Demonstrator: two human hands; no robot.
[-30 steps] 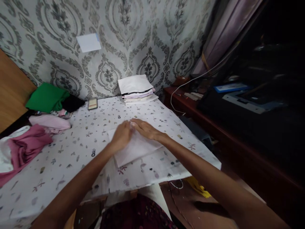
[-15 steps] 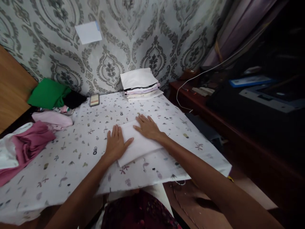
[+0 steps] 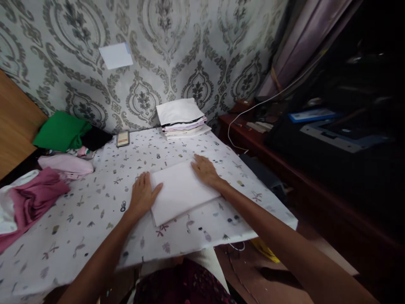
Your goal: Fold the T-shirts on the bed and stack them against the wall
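Observation:
A folded white cloth (image 3: 180,190) lies flat on the table in front of me, its exact kind not plain. My left hand (image 3: 143,195) rests at its left edge, fingers stretched out and thumb reaching over the top. Across the right end of the cloth lies my right hand (image 3: 205,171), flat with the fingers extended. Neither hand grips anything. Beyond them, near the wall, stands a stack of folded cloths (image 3: 182,118), mostly white with a dark layer and a lilac one.
The table wears a white printed cover (image 3: 104,228). Along its left side lie a green garment (image 3: 61,131), a pale pink cloth (image 3: 66,164) and a rose-coloured garment (image 3: 39,190). A small card-like item (image 3: 122,138) sits near the wall. A white cable (image 3: 249,110) crosses the dark furniture at right.
My hands have moved apart, the left toward the cloth's left edge and the right toward its right end. More of the white cloth shows between them. The camera view has shifted slightly.

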